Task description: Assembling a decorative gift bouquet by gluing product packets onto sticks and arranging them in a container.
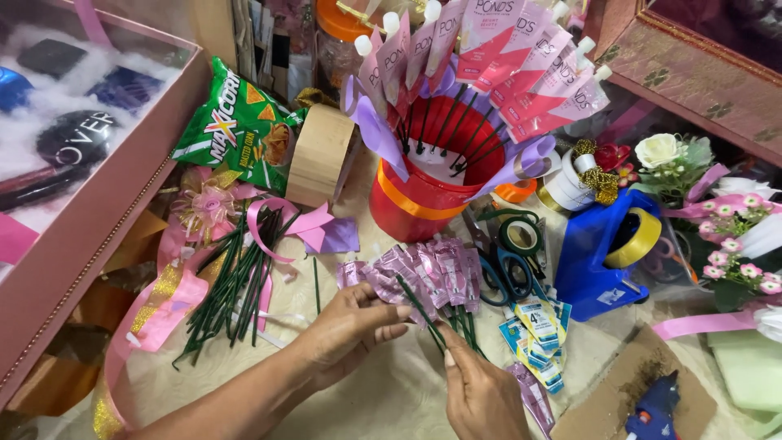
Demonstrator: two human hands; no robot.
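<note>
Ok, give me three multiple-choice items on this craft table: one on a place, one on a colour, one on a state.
1. Where is the blue tape dispenser?
A. right of the red bucket
B. inside the pink box
C. under the snack bag

2. What colour are the loose sticks?
A. white
B. dark green
C. orange

3. What is the left hand doing?
A. resting flat, empty
B. holding scissors
C. holding pink sachets on sticks

Answers: 1 A, it stands right of the bucket. 2 B, the pile is dark green. 3 C, its fingers close on the fanned sachets, while the right hand pinches one stick.
</note>
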